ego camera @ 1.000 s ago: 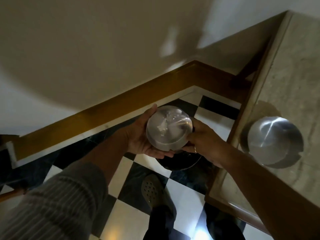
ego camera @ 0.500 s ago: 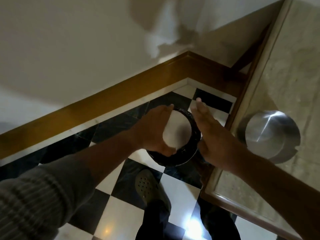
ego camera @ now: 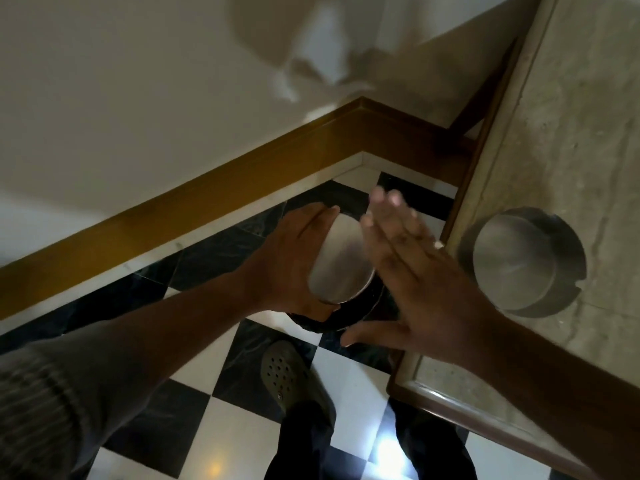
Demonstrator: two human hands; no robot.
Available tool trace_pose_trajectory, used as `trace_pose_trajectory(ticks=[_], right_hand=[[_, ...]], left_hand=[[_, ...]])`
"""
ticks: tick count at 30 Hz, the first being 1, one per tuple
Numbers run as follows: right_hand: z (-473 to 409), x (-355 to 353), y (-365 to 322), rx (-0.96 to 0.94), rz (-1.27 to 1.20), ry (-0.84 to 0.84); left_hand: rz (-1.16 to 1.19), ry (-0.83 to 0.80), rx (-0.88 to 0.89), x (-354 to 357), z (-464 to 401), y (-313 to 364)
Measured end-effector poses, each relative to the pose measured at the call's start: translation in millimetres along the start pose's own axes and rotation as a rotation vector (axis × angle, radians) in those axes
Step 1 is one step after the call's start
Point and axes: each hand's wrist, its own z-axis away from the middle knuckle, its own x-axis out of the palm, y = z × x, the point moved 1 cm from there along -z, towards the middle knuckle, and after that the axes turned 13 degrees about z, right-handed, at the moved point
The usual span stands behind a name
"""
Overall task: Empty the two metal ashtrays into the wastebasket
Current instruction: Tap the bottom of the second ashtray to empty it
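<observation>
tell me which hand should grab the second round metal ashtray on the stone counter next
Right. The right hand is open, holding nothing, and beside the second round metal ashtray on the stone counter. The left hand grips the upturned ashtray over the dark wastebasket.

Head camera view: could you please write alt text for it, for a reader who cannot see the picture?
A person's left hand holds a metal ashtray upside down over a dark wastebasket on a black-and-white checkered floor, while the open right hand is raised beside it. A second metal ashtray sits on the stone table to the right.
</observation>
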Motion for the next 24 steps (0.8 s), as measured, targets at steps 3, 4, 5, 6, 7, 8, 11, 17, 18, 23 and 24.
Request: trace_pose_trajectory(ticks=[3, 4, 5, 6, 7, 8, 11, 17, 18, 23, 24], right_hand=[[-12.4, -17.7, -2.3, 0.185, -0.037, 0.134], [-17.4, -13.5, -1.0, 0.251, -0.091, -0.01], [-19.9, -7.4, -2.1, 0.214, -0.096, -0.234], [-12.8, 4.5, -6.1, 0.098, -0.053, -0.4], [-3.5, 16.5, -7.6, -0.036, 0.014, -0.465], [1.7, 20.7, -6.9, -0.12, 0.064, -0.446], [-6.7, -5.8, -2.7, -0.081, 0.079, -0.113], [-4.1, 9.5, -7.3, -0.15, 0.133, -0.202], [0.0, 21.9, -8.5, -0.19, 0.133, -0.337], [-0.5, 33.4, -7.5, -0.189, 0.16, -0.37], [-0.6, 33.7, -7.2, -0.176, 0.172, -0.348]], left_hand=[[-0.025, 0.041, 0.009, -6.9, -4.2, 5.9], [-0.027, 0.067, 0.014, -8.3, -5.2, 9.0], [-0.031, 0.081, 0.022, -7.9, -5.8, 12.4], [-0.041, 0.072, 0.033, -7.8, -6.0, 14.9], [-0.043, 0.05, 0.038, -6.2, -6.2, 15.2], [-0.027, 0.03, 0.035, -2.9, -4.5, 13.8], [0.011, 0.004, -0.017, 5.3, 2.8, 1.4], [0.016, 0.1, 0.02, 0.5, -4.2, 9.1], [0.006, 0.085, 0.021, 0.6, -4.9, 11.4], [0.033, 0.08, 0.012, 3.8, -2.4, 11.3], [0.035, 0.094, 0.01, 2.5, -3.4, 11.3]])
